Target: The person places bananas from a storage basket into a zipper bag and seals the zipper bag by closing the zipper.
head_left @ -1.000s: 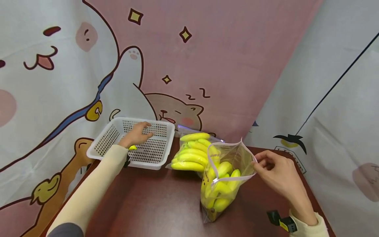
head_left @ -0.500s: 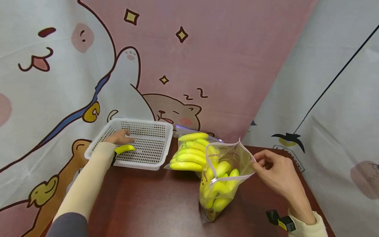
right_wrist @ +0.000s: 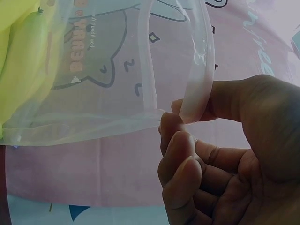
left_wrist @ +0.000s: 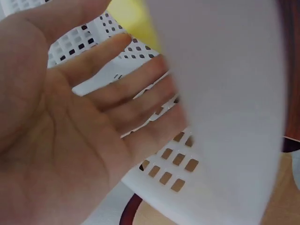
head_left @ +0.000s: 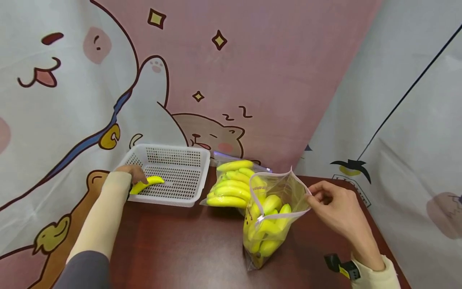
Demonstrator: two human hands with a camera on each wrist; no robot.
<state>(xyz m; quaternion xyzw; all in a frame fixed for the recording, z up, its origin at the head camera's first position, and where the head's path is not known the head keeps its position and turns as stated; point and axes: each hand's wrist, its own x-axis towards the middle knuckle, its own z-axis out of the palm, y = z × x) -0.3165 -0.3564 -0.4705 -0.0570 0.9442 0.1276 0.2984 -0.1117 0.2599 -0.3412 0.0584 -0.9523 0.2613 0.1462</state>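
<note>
My left hand (head_left: 134, 173) reaches into the left end of the white perforated basket (head_left: 207, 176), right beside a single yellow banana (head_left: 156, 180). In the left wrist view its fingers (left_wrist: 136, 89) are extended, partly hidden by the basket's wall, and the banana (left_wrist: 132, 18) shows blurred past them. My right hand (head_left: 337, 206) pinches the rim of an upright clear zip bag (head_left: 265, 237) between thumb and fingertips. The bag's mouth gapes, and several bananas (head_left: 271, 204) lie inside it. The right wrist view shows the bag's rim (right_wrist: 199, 89) between thumb and index finger.
Behind the upright bag lies another zip bag (head_left: 245, 157) with a purple closure, filled with several bananas (head_left: 229, 192). All stand on a dark reddish-brown table (head_left: 180, 245). A printed cloth curtain (head_left: 274, 80) hangs close behind and at both sides.
My left hand has moved left and lower across the basket, uncovering more of the banana there. My right hand keeps its pinch on the bag's rim.
</note>
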